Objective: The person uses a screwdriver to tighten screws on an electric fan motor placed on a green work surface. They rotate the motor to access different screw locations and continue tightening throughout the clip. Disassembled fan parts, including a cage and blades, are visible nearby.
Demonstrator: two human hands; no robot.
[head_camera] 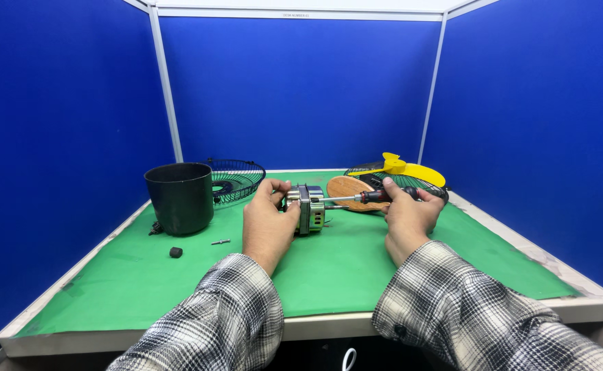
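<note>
Mid-mat, motor (pixel 308 209) between hands, roomy edges

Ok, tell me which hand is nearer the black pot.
Left. The left hand grips the motor just right of the black pot; the right hand, holding the screwdriver, is farther right.

Your left hand (pixel 267 223) grips small metal fan motor (pixel 308 208), silver with dark middle band, held just above green tabletop (pixel 329 268), shaft axis level. Your right hand (pixel 408 216) holds screwdriver (pixel 363 198), red-black handle, shank horizontal, tip against motor's right face.
</note>
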